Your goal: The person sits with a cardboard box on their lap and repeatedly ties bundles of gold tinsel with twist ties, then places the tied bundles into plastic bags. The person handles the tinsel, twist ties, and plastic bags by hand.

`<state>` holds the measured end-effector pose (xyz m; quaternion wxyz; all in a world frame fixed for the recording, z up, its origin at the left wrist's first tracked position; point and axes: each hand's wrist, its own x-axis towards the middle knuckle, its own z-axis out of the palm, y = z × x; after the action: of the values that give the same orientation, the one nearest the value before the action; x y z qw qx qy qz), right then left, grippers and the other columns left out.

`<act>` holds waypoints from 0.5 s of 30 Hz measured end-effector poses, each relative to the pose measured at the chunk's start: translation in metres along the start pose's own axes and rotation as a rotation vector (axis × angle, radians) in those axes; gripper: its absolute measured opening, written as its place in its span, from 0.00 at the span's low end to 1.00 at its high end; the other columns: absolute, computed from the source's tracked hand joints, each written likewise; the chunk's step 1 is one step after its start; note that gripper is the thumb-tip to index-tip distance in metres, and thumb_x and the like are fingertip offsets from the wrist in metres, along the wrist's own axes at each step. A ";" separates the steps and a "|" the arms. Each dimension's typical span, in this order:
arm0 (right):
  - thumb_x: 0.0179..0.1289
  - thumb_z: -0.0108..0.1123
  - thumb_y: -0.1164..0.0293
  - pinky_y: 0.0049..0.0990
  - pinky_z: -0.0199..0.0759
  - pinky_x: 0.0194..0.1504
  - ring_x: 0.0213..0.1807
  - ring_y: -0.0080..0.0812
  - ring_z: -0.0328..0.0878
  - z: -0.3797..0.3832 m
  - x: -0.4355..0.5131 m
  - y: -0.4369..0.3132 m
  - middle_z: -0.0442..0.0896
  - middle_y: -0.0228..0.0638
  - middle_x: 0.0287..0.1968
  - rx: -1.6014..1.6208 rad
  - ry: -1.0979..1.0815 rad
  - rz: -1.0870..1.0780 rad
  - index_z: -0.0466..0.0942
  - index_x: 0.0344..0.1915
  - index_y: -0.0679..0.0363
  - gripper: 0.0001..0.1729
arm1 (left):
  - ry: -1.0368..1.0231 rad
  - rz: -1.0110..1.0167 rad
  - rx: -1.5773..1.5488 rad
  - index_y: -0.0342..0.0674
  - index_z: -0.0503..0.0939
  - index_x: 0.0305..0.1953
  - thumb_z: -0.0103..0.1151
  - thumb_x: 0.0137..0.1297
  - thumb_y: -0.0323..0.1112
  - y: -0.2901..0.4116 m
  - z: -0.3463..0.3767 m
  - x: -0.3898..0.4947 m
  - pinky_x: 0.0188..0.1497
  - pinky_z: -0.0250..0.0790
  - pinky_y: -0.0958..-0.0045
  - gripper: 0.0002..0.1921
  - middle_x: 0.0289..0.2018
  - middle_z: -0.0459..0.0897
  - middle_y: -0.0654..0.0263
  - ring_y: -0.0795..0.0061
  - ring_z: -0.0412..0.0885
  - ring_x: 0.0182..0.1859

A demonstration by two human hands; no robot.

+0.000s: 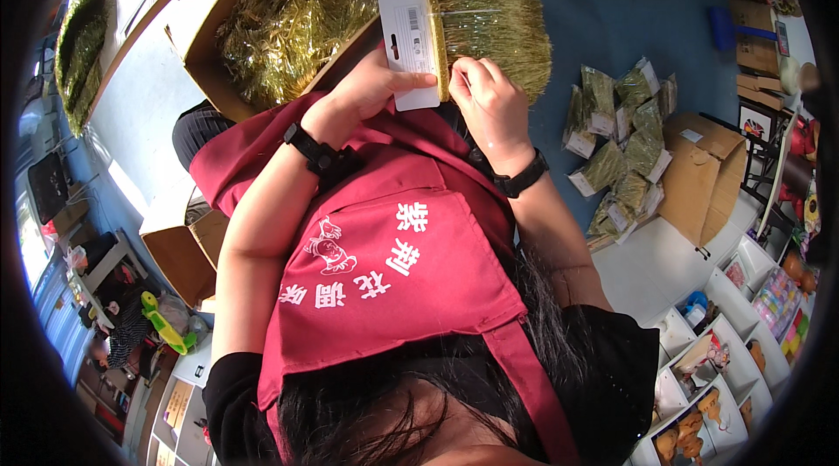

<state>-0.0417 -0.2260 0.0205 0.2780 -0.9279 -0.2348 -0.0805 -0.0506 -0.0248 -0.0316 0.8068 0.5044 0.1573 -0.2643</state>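
A bundle of gold tinsel fringe (498,26) fans out to the right from a white header card (409,26) with a hang slot and printing. A gold band runs along the card's right edge. My left hand (367,86) grips the lower part of the card, its thumb lying across the front towards the band. Beside the band's lower end, my right hand (488,95) has its thumb and fingertips pinched together at the tinsel's edge; exactly what lies between them is hidden. Left of the card, a cardboard box (203,40) holds loose gold tinsel (295,20).
Several bagged tinsel packs (606,164) lie in a pile on the right, against a cardboard box (698,171). Another open box (177,243) stands at left. White shelving (734,335) with small goods is at lower right. Green-gold tinsel (85,53) hangs at upper left.
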 end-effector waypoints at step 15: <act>0.64 0.68 0.70 0.35 0.78 0.33 0.32 0.38 0.84 -0.029 0.012 -0.003 0.85 0.33 0.36 0.186 -0.074 0.078 0.80 0.40 0.55 0.06 | 0.039 -0.064 0.245 0.32 0.77 0.55 0.72 0.62 0.26 0.017 0.007 -0.011 0.48 0.78 0.73 0.21 0.44 0.87 0.62 0.76 0.85 0.42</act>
<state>-0.0334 -0.2355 0.0496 0.3569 -0.9090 -0.2148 -0.0133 -0.0500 -0.0219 -0.0107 0.7272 0.5989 0.1555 -0.2972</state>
